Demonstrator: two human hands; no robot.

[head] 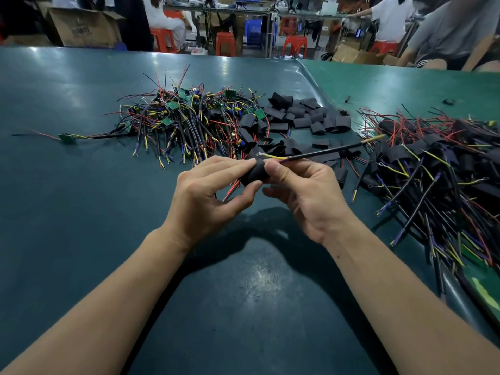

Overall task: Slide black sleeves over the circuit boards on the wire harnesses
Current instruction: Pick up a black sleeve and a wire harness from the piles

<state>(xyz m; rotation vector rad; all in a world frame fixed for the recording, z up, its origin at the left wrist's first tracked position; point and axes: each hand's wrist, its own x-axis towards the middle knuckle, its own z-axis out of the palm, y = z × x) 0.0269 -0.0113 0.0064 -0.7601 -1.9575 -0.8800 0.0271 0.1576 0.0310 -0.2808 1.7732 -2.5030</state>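
Black sleeve sat pinched between our two hands above the green counter, raised a little off its surface. Our left hand clamped its grip on the sleeve's left end, thumb below and fingers on top, while our right hand pinched the right end between thumb and forefinger. From the sleeve's far end a wire harness ran up and to the right of our grip, a black cable with yellow leads showing where it entered; red wires hung out below our left fingers. We could not tell whether a circuit board lay inside. Beyond our left grip lay a pile of bare harnesses with green boards. Straight beyond the grip were loose black sleeves, and right of our right hand a heap of sleeved harnesses.
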